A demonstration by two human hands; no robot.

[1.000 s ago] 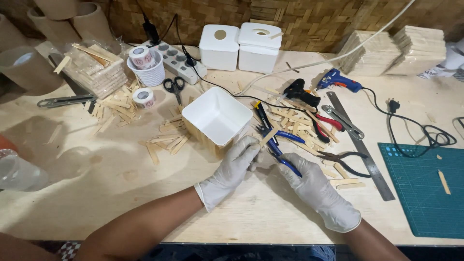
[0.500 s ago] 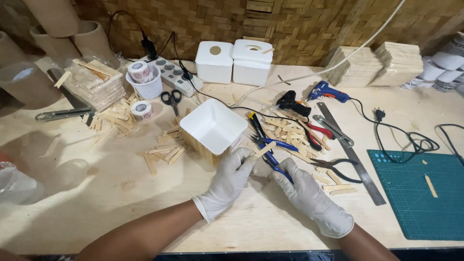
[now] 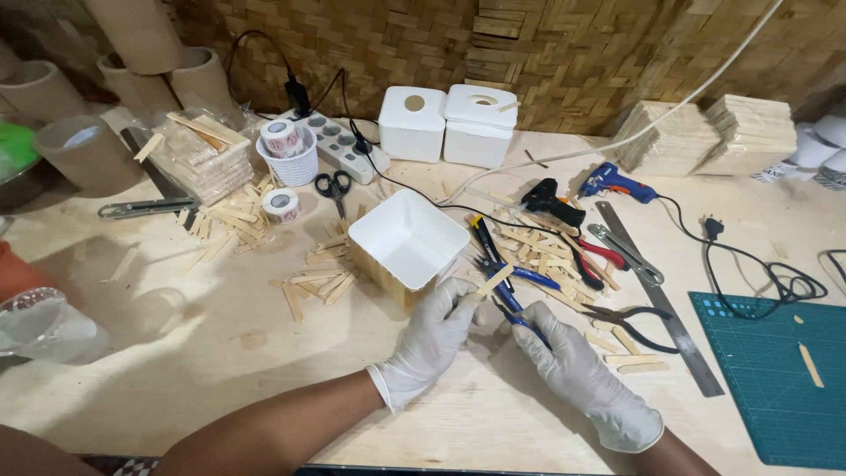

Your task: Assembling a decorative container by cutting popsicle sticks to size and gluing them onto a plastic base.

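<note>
Item: wooden stick [image 3: 493, 281], flat, pale, thin. Location: pinched at its lower end in the fingertips of your left hand [image 3: 434, 339], the free end pointing up and away toward the white box [image 3: 407, 238] just beyond that hand.

Handling: judged very light and stiff along its length, but thin enough to snap or split if bent or squeezed across the grain. Dry, not slippery; your gloves should grip it well. Hold it by the flat faces near one end, as you do now, leaving the rest free.

Item: blue-handled cutter [image 3: 511, 310]. Location: closed in your right hand [image 3: 573, 375], its nose at the stick, between your two hands. Rigid metal, heavier than the stick; take it by the handles only.

Hands: both gloved in white, both closed on their items, close together above the surface [image 3: 220, 379].

Nearby: loose sticks [image 3: 317, 280] left of your left hand; pliers [image 3: 630, 322] and steel ruler [image 3: 656, 295] right of your right hand; green mat [image 3: 775, 379] farther right.
</note>
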